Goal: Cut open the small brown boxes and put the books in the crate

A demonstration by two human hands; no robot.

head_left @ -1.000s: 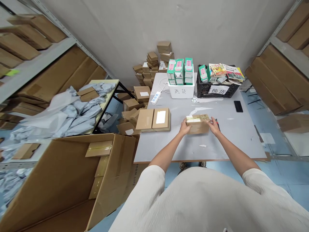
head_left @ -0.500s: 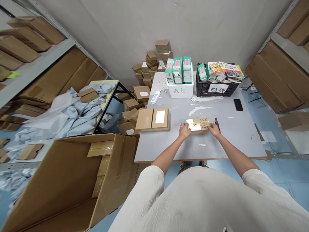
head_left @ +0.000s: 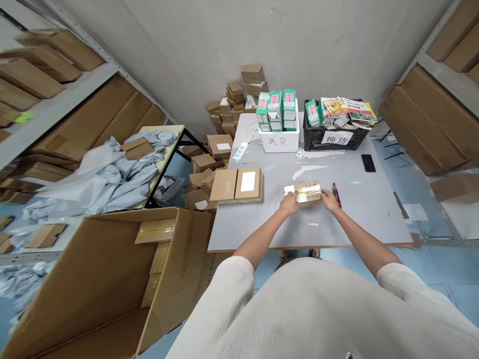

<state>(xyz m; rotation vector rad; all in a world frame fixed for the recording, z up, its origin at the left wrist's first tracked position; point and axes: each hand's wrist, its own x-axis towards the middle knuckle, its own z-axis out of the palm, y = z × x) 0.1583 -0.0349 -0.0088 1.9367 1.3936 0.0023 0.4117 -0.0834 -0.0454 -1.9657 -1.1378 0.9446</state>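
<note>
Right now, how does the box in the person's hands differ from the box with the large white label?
The held box is gripped by the left hand and right hand; the labelled box is untouched. The held box has shiny tape along its top; the labelled box has a large white label on top. The held box looks long and narrow, the labelled box squarer. Both are brown cardboard.

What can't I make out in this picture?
All in the head view:
- Writing on the small carton: too small to read; its inside is hidden by its cardboard.
- Part of that carton's near left side: covered by the left hand.
- Most of the shoes: hidden by the table and shirt.
- Large open carton: cut off by the bottom edge.
</note>
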